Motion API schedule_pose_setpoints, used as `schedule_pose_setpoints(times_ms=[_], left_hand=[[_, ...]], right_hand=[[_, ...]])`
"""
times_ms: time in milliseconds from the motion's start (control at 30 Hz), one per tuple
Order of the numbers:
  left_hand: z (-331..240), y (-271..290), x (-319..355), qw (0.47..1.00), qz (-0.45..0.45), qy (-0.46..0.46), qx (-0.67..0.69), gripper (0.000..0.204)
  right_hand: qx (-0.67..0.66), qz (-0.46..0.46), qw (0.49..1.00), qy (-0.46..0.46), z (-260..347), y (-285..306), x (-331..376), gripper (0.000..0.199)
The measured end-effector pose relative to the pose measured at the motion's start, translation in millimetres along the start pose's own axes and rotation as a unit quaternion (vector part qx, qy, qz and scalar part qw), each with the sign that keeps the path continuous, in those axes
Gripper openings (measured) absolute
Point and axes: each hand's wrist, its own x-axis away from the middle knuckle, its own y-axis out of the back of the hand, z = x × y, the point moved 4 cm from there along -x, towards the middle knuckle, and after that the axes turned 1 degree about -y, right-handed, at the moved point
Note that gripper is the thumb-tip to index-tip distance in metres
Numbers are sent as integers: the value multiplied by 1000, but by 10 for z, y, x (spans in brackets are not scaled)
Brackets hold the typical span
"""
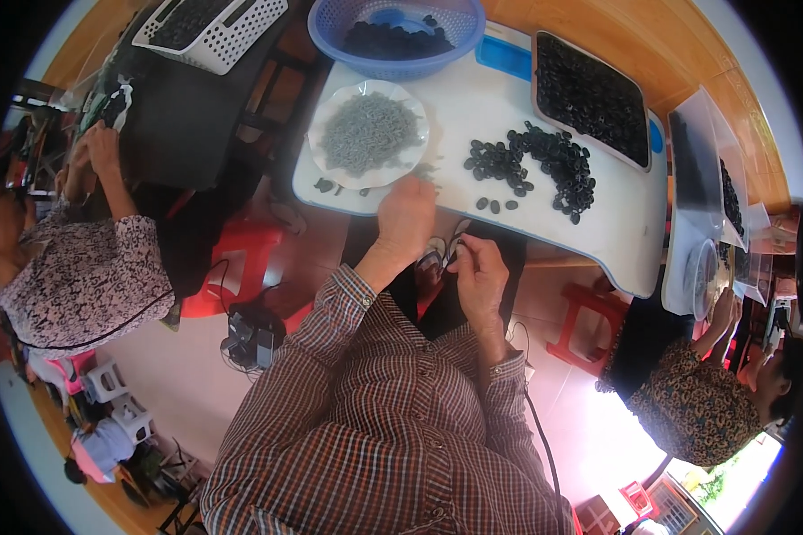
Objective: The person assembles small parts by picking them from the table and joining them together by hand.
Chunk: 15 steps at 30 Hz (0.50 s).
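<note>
My left hand (408, 216) is at the table's near edge, just below a scalloped white plate (319, 160) heaped with small grey pieces (366, 134). Its fingers are curled together, and whatever they may hold is hidden. A few grey bits lie on the table by its fingertips. Off the edge, over my lap, my right hand (480, 278) pinches a small dark piece (456, 253) between thumb and forefinger; its kind is too small to tell. Loose black oval pieces (573, 178) are spread on the white table (437, 192) to the right of the plate.
A tray (589, 98) full of black ovals sits at the back right, a blue basket (397, 64) with dark pieces at the back. One person (89, 276) works at a dark table on the left, another (696, 401) on the right. Red stools (589, 325) stand on both sides.
</note>
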Motion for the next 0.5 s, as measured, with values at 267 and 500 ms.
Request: schedule_pose_setpoints(times_ms=[267,500], left_hand=[[-91,70,-21,992,-72,-41,91,14],[-45,68,-26,959,-93,13,266,8]], right_hand=[[0,4,1000,18,-15,-13,-6,15],[-108,11,988,-108,-110,-2,-2,15]])
